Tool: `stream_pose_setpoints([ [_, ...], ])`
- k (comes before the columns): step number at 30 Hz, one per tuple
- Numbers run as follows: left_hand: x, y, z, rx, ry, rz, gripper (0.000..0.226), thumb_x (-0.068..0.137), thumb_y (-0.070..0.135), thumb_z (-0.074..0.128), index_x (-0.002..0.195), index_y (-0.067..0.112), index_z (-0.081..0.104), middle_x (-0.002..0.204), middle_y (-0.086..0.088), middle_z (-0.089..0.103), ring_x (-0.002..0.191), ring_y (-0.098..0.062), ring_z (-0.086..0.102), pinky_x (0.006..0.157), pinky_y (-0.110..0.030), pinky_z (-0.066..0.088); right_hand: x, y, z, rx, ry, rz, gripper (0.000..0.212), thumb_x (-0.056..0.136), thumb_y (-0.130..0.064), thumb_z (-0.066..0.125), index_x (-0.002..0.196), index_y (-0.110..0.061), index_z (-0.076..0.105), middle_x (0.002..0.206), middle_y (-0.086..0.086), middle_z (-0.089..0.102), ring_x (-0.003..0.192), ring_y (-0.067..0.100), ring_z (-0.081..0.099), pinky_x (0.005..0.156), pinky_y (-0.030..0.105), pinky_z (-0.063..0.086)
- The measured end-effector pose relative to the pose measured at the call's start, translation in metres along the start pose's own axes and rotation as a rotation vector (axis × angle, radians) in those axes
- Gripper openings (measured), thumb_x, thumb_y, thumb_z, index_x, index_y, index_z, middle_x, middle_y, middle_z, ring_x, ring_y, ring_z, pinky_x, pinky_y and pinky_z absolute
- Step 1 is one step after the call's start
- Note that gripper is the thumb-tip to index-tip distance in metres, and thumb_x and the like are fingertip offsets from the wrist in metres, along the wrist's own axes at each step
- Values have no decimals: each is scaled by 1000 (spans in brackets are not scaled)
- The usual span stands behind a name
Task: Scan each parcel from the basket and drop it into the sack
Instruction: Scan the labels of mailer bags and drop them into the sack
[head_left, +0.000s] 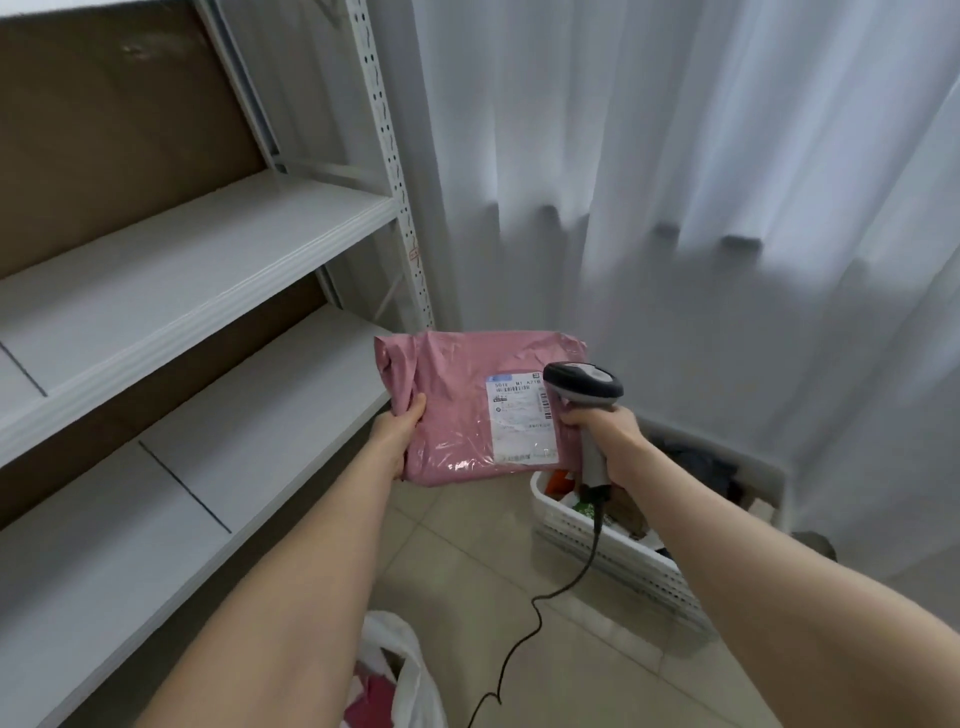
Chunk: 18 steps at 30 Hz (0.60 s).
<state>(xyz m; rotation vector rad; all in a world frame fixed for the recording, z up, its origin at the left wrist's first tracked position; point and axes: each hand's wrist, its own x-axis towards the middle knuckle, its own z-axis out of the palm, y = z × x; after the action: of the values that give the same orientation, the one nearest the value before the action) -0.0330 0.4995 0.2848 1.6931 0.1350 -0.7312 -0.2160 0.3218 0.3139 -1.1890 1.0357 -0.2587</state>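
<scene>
My left hand (397, 434) grips the left edge of a pink plastic parcel (452, 395), held up in the air with its white shipping label (522, 418) facing me. My right hand (610, 436) grips the handle of a grey and black barcode scanner (582, 387), whose head sits over the label's right edge. The white slatted basket (613, 553) stands on the floor below my right arm, with several parcels inside. At the bottom edge, below my left arm, is the white sack (400, 670), with pink items showing in its mouth.
White metal shelving (197, 244) with bare shelves runs along the left. White curtains (675, 182) hang behind the basket. The scanner's black cable (540, 613) trails down across the beige tiled floor (467, 561) between basket and sack.
</scene>
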Motion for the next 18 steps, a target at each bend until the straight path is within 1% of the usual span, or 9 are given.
stream_pose_setpoints([
  [2, -21, -6, -23, -12, -42, -36, 42, 80, 40, 74, 107, 12, 59, 94, -9, 68, 84, -27, 66, 82, -41, 53, -3, 11, 17, -26, -12, 9, 16, 83, -2, 71, 94, -4, 60, 109, 19, 68, 99, 34, 66, 93, 47, 53],
  [3, -31, -10, -34, -1, -37, -43, 43, 77, 36, 77, 108, 10, 60, 93, -10, 69, 83, -26, 66, 82, -40, 53, -6, 18, 25, -42, -29, 14, 14, 82, -2, 71, 89, -5, 59, 110, 20, 68, 100, 35, 66, 95, 48, 52],
  [5, -46, -26, -55, 6, 50, -49, 50, 73, 27, 82, 113, 6, 61, 99, -13, 70, 86, -27, 67, 85, -41, 54, -11, 35, 41, -68, -73, 25, 14, 83, 1, 71, 90, -3, 59, 105, 19, 67, 91, 31, 66, 88, 43, 55],
  [8, -65, -59, -88, -31, 241, -23, 48, 77, 16, 79, 118, 0, 60, 110, -15, 67, 90, -27, 64, 84, -36, 52, -25, 67, 64, -95, -157, 43, 26, 84, 0, 70, 107, -1, 58, 88, 9, 61, 75, 20, 57, 75, 32, 51],
  [10, -77, -80, -109, -46, 351, -32, 48, 78, 14, 78, 119, -1, 58, 110, -14, 65, 93, -28, 63, 84, -36, 51, -35, 88, 80, -138, -201, 80, 22, 85, -6, 70, 104, -5, 58, 82, 5, 57, 71, 16, 54, 71, 31, 49],
  [12, -88, -104, -134, -43, 461, -52, 50, 78, 15, 78, 120, 0, 58, 112, -14, 64, 100, -31, 63, 89, -39, 51, -46, 110, 96, -171, -235, 98, 18, 85, -8, 71, 99, -7, 60, 82, 5, 58, 71, 17, 54, 70, 32, 46],
  [15, -94, -142, -174, -8, 569, -116, 53, 76, 21, 79, 122, 3, 58, 116, -14, 64, 101, -33, 63, 93, -45, 51, -59, 143, 120, -158, -299, 140, 23, 80, -7, 73, 101, -6, 64, 96, 16, 66, 84, 29, 60, 80, 39, 52],
  [16, -95, -155, -185, 7, 588, -139, 53, 76, 21, 79, 122, 4, 58, 116, -14, 65, 100, -33, 63, 92, -46, 51, -64, 152, 129, -157, -317, 149, 23, 80, -6, 72, 101, -6, 64, 97, 16, 66, 85, 30, 61, 82, 40, 53],
  [18, -97, -180, -206, 12, 624, -167, 47, 79, 16, 76, 121, 3, 59, 115, -16, 65, 100, -33, 63, 92, -45, 51, -74, 171, 144, -156, -345, 157, 20, 81, -4, 70, 100, -4, 63, 87, 12, 63, 78, 26, 60, 74, 36, 53],
])
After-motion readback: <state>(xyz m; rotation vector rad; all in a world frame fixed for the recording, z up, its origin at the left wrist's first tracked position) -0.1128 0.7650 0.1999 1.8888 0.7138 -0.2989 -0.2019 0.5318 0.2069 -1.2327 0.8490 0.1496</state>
